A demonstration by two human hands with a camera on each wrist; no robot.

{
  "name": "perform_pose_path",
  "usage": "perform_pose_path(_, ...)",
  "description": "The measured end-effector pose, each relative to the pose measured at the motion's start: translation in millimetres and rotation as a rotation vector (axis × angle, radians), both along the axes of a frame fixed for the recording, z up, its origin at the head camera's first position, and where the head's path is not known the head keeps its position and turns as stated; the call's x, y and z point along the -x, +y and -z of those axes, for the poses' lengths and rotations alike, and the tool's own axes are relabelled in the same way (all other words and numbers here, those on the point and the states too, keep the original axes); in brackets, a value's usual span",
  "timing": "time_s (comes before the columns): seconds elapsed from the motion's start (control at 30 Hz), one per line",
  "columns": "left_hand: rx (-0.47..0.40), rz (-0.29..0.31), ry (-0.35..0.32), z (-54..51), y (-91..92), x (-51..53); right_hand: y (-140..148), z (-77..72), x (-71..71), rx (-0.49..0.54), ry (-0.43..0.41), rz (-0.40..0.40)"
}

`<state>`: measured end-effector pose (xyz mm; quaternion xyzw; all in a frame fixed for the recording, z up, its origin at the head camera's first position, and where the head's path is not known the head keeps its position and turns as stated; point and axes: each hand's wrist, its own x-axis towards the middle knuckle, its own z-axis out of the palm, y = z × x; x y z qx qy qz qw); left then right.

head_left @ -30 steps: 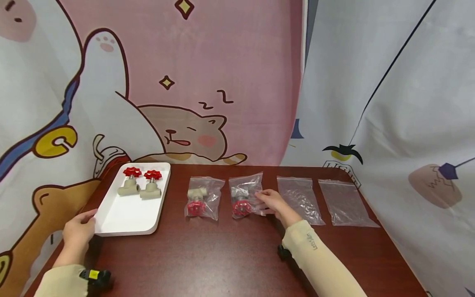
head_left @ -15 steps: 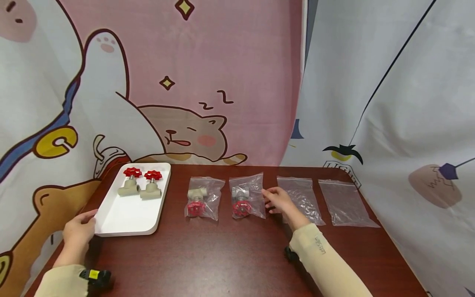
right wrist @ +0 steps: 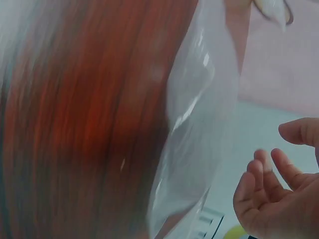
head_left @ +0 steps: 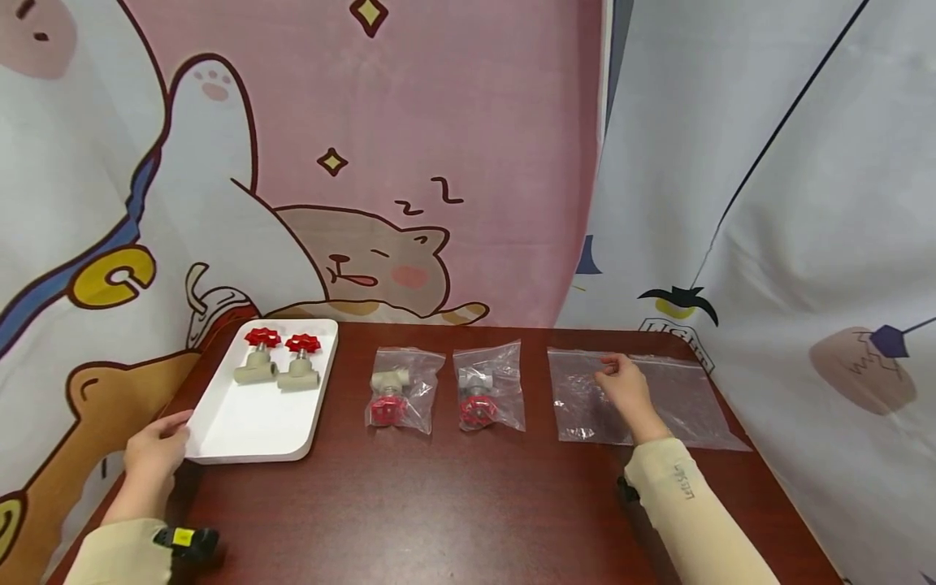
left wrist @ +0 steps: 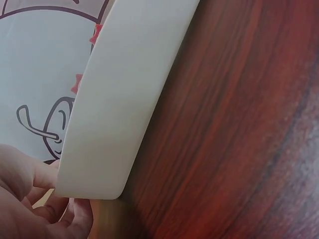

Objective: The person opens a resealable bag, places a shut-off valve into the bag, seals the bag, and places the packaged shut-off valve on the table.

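At the near left corner of a white tray (head_left: 249,426), my left hand (head_left: 156,451) grips the rim; the left wrist view shows fingers curled at the tray's end (left wrist: 102,149). Two beige valves with red handwheels, a left one (head_left: 256,367) and a right one (head_left: 298,374), lie in the tray. My right hand (head_left: 629,394) hovers over two flat clear zip bags, a left one (head_left: 574,398) and a right one (head_left: 695,398). Its fingers are loosely bent, thumb apart, holding nothing in the right wrist view. Part of the bags is hidden behind it.
Two clear bags, each with a red-handled valve inside, a left one (head_left: 388,398) and a right one (head_left: 478,396), lie mid-table. Brown wooden table (head_left: 424,504) stretches in front. A printed cloth (head_left: 468,122) hangs along the back.
My right hand has let go of the second filled bag and moved right, over the flat bags. The left hand and tray stay where they were.
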<state>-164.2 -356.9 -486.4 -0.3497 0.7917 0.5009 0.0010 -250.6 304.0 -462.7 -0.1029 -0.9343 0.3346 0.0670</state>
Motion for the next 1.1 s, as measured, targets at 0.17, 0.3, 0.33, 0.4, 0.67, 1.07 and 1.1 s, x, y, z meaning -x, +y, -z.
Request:
perform_pose_path(0.17,0.002,-0.001,0.004,0.2,-0.3,-1.1,19.7,3.4,-1.6,-0.041,-0.051,0.020)
perform_pose_path(0.3,0.012,-0.007,0.010,-1.4,1.9,-0.6,29.8,6.7,-4.4,-0.058,-0.134,0.036)
perform_pose_path(0.33,0.013,-0.009,0.010,-2.1,2.6,-0.3,31.8,7.4,-5.0,-0.068,-0.152,0.035)
perform_pose_path(0.4,0.017,-0.009,0.011,-2.9,3.5,-0.3,35.0,9.2,-5.9,-0.084,-0.184,0.029)
perform_pose_path(0.67,0.022,-0.007,0.015,-3.8,4.4,-0.5,35.5,16.2,-6.8,-0.088,-0.263,0.043)
perform_pose_path(1.07,0.004,-0.002,0.005,-1.5,2.0,-0.5,43.6,28.7,2.8,0.355,-0.290,0.131)
perform_pose_path(1.1,0.004,-0.004,0.002,-1.6,2.1,-0.7,42.4,27.4,3.0,0.373,-0.280,0.140)
